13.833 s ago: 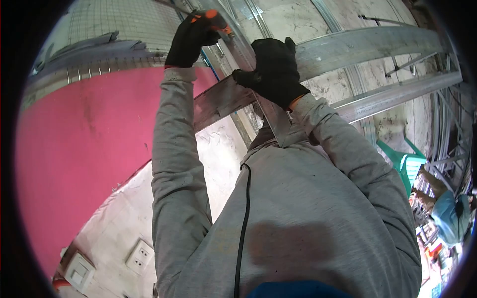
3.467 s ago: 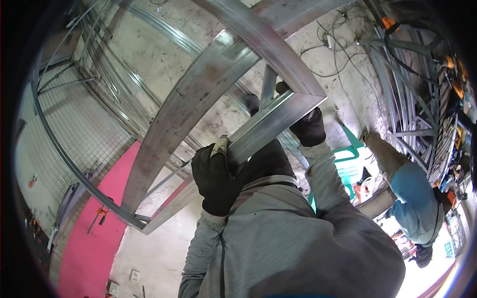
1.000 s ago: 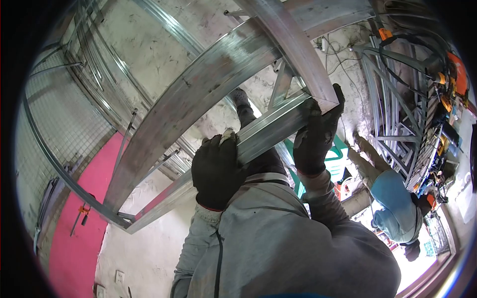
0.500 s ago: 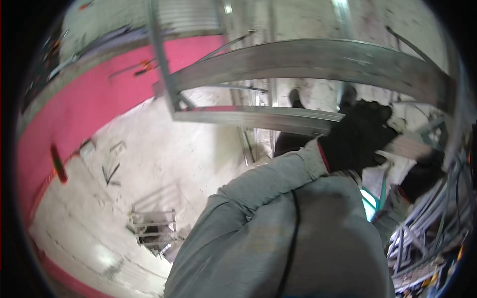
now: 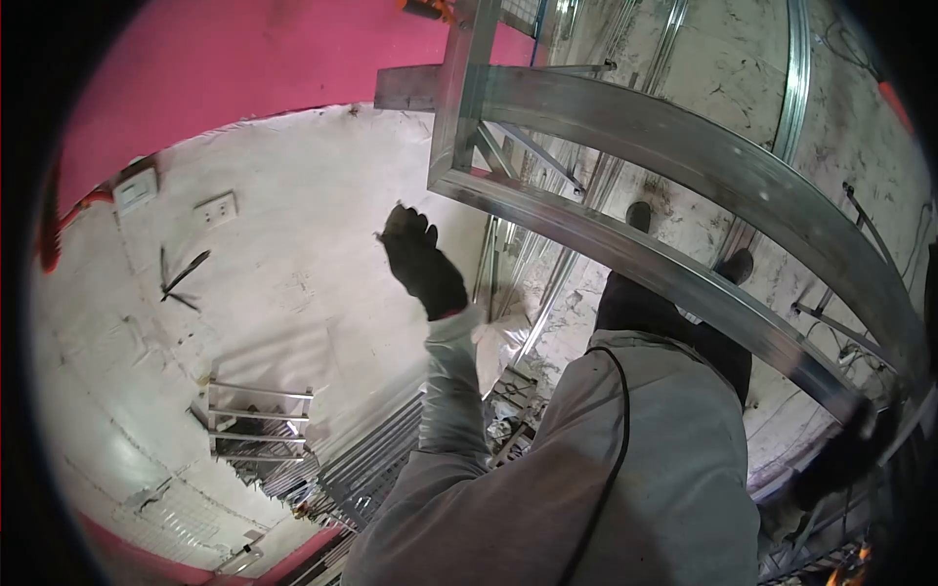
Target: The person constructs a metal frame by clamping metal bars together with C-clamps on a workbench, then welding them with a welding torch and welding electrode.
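Note:
My left hand (image 5: 422,259), in a black glove, is raised out to the left with its fingers partly spread and nothing in them. It is apart from the metal frame, with the white wall behind it. My right hand (image 5: 848,451), also in a dark glove, is low at the far right, by the lower end of the frame's near bar. Blur and shadow hide its fingers. The frame of square metal tube (image 5: 625,232) crosses in front of me, with a wide curved bar (image 5: 674,132) along its far side.
A wall, white (image 5: 322,254) below and pink (image 5: 234,88) above, stands on the left with a socket plate (image 5: 217,210). A small rack (image 5: 259,391) and a stack of metal bars (image 5: 376,464) are lower left. Long metal channels (image 5: 796,78) lie on the floor beyond my shoes.
My left hand has swung from the right, beside my right hand, out to the left. My right hand has moved lower. The view has turned, and the frame now slopes down to the right.

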A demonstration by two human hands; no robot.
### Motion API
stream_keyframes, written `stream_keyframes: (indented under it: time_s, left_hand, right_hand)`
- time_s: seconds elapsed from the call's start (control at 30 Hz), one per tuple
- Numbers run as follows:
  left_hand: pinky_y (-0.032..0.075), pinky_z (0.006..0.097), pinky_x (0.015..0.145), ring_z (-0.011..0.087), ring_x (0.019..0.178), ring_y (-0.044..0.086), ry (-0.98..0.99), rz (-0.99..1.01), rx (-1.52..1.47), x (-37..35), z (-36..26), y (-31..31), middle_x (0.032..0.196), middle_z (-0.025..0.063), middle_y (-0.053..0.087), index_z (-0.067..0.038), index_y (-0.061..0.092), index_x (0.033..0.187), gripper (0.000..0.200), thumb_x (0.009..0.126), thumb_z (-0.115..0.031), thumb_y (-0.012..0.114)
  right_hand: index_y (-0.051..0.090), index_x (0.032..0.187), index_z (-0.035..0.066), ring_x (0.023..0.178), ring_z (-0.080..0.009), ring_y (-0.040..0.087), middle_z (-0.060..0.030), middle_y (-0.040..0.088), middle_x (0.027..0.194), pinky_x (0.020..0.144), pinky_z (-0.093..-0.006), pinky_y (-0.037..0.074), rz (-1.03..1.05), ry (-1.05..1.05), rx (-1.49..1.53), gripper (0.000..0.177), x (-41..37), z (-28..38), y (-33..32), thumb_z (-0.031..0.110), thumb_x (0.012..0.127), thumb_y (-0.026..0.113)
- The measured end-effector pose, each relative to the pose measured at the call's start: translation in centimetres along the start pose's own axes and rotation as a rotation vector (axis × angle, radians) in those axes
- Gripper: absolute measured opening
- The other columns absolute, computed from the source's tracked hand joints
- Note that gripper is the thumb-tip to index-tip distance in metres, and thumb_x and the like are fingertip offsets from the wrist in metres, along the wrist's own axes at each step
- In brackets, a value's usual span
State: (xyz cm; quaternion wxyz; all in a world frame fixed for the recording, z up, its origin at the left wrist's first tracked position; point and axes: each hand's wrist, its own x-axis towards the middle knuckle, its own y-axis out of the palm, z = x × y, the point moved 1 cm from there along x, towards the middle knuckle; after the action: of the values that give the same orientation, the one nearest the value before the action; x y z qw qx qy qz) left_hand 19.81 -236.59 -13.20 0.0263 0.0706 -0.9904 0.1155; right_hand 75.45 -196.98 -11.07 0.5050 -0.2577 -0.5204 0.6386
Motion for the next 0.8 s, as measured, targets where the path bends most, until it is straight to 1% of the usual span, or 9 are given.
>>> stream_keyframes:
  time_s: [0.03, 0.17, 0.33, 0.47, 0.53, 0.6, 0.63, 0.73, 0.8]
  left_hand:
    - [0.051, 0.053, 0.106, 0.0325, 0.122, 0.064, -0.124, -0.026, 0.108, 1.8, 0.4, -0.8, 0.134, 0.013, 0.066, -0.005, 0.056, 0.147, 0.054, 0.109, -0.043, 0.06]
    - [0.045, 0.0534, 0.113, 0.0339, 0.136, 0.055, -0.37, 0.188, -0.099, 6.6, 3.9, -1.5, 0.148, 0.0141, 0.058, -0.006, 0.051, 0.151, 0.065, 0.109, -0.056, 0.053]
    - [0.049, 0.0489, 0.11, 0.0302, 0.131, 0.061, -0.534, 0.418, -0.268, 7.4, 5.6, 1.0, 0.149, 0.0149, 0.059, -0.006, 0.052, 0.151, 0.072, 0.112, -0.064, 0.038]
    - [0.054, 0.0466, 0.105, 0.0298, 0.124, 0.065, -0.75, 0.53, -0.589, 6.8, 7.7, 1.4, 0.143, 0.0135, 0.064, -0.006, 0.056, 0.147, 0.06, 0.114, -0.054, 0.041]
    - [0.054, 0.0466, 0.105, 0.0292, 0.126, 0.065, -0.735, 0.618, -0.473, 6.2, 9.6, 1.2, 0.144, 0.0121, 0.063, -0.007, 0.056, 0.148, 0.051, 0.114, -0.044, 0.05]
    - [0.053, 0.0476, 0.109, 0.0289, 0.129, 0.064, -0.721, 0.602, -0.652, 4.8, 9.5, 0.9, 0.146, 0.0116, 0.062, -0.006, 0.057, 0.148, 0.048, 0.113, -0.038, 0.055]
    - [0.057, 0.0409, 0.103, 0.0251, 0.124, 0.065, -0.557, 0.604, -0.549, 4.4, 9.2, 1.2, 0.142, 0.0117, 0.062, -0.004, 0.052, 0.151, 0.047, 0.112, -0.029, 0.058]
    - [0.061, 0.0316, 0.091, 0.019, 0.117, 0.066, -0.454, 0.506, -0.466, 4.1, 8.4, 2.0, 0.142, 0.0139, 0.059, 0.003, 0.048, 0.153, 0.044, 0.113, -0.013, 0.055]
    - [0.06, 0.0315, 0.084, 0.0172, 0.115, 0.068, -0.096, 0.584, -0.157, 4.3, 9.9, 1.4, 0.145, 0.017, 0.059, 0.006, 0.052, 0.149, 0.041, 0.114, -0.017, 0.051]
  right_hand:
    - [0.056, 0.151, 0.005, 0.141, -0.0345, 0.056, -0.0146, 0.057, 0.155, 0.116, -0.0457, 0.047, 0.099, -0.142, 0.146, 0.067, 0.8, 6.5, 1.3, 0.033, 0.096, 0.083]
    - [0.062, 0.145, 0.009, 0.147, -0.0411, 0.05, -0.0178, 0.057, 0.154, 0.12, -0.0538, 0.04, 0.485, -0.469, 0.243, 0.077, 0.3, 24.5, 6.9, 0.038, 0.081, 0.092]
    - [0.068, 0.131, 0.004, 0.137, -0.0407, 0.058, -0.0183, 0.064, 0.144, 0.115, -0.0545, 0.043, 0.588, -0.575, 0.124, 0.071, -0.5, 31.8, 10.9, 0.044, 0.077, 0.092]
    - [0.067, 0.128, 0.004, 0.127, -0.0362, 0.065, -0.0159, 0.069, 0.134, 0.109, -0.0495, 0.049, 0.529, -0.635, -0.005, 0.054, -1.1, 31.7, 12.9, 0.021, 0.08, 0.084]
    - [0.067, 0.127, 0.005, 0.119, -0.0344, 0.068, -0.0144, 0.071, 0.128, 0.104, -0.048, 0.052, 0.529, -0.64, -0.079, 0.055, -1.3, 32.0, 13.2, 0.016, 0.075, 0.082]
    - [0.067, 0.125, 0.005, 0.114, -0.0348, 0.069, -0.0133, 0.072, 0.122, 0.1, -0.0474, 0.054, 0.526, -0.595, 0.032, 0.058, -1.4, 32.1, 12.9, 0.021, 0.073, 0.087]
    - [0.067, 0.124, 0.006, 0.113, -0.0348, 0.07, -0.0122, 0.073, 0.122, 0.098, -0.0463, 0.055, 0.578, -0.556, -0.033, 0.064, -1.3, 32.5, 12.7, 0.026, 0.069, 0.092]
    - [0.066, 0.125, 0.006, 0.113, -0.0339, 0.07, -0.012, 0.073, 0.121, 0.097, -0.0449, 0.056, 0.624, -0.565, -0.064, 0.072, -1.1, 32.8, 12.5, 0.033, 0.065, 0.096]
    - [0.066, 0.126, 0.007, 0.111, -0.0329, 0.071, -0.0121, 0.073, 0.12, 0.095, -0.0442, 0.057, 0.591, -0.587, -0.105, 0.075, -1.3, 32.5, 12.7, 0.037, 0.064, 0.098]
